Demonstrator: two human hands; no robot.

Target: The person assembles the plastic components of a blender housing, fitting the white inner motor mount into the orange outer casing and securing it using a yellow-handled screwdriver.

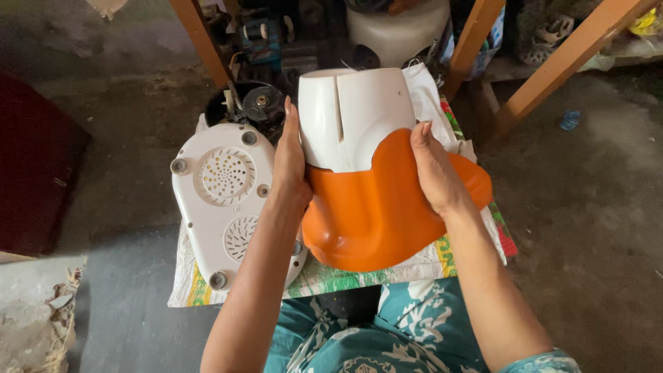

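I hold an orange and white plastic appliance housing (pixel 366 173) between both hands, above a woven sack (pixel 331 280) spread on the floor. My left hand (pixel 290 162) presses flat against its left side. My right hand (pixel 435 169) grips its right side, where white meets orange. The white upper part has a narrow vertical slot. A white base plate (pixel 221 200) with round vent grilles and small feet lies on the sack to the left, partly under my left forearm.
A dark motor unit (pixel 252 103) sits behind the base plate. Orange wooden legs (pixel 200 38) and a white container (pixel 397 31) stand at the back. Bare concrete floor lies to the right, a dark red object (pixel 34 159) to the left.
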